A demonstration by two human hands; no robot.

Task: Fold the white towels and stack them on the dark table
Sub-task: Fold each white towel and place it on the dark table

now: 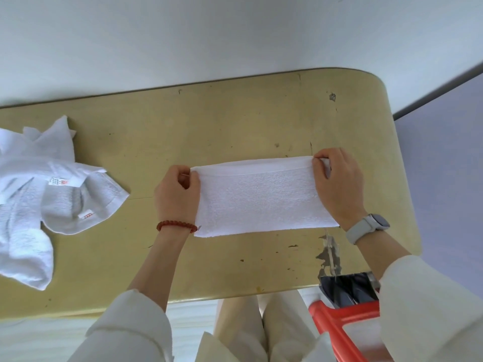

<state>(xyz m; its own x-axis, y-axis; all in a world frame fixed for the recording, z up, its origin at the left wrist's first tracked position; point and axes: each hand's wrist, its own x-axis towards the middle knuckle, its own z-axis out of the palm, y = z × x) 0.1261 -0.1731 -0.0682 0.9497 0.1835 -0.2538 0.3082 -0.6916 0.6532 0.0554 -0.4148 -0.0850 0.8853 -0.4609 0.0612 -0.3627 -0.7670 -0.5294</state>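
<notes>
- both hands pinch a folded white towel [264,195] at its far corners, left hand [176,195] and right hand [338,188], near the table's right end.
- unfolded towels [39,194] heaped at the left edge; no stack visible.
- worn yellowish table [235,121], pale wall [209,35] behind.

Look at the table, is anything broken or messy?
Yes. The table top is chipped near its front edge, at the scraped patch. On its left, white towels lie in a crumpled, unfolded heap.
</notes>
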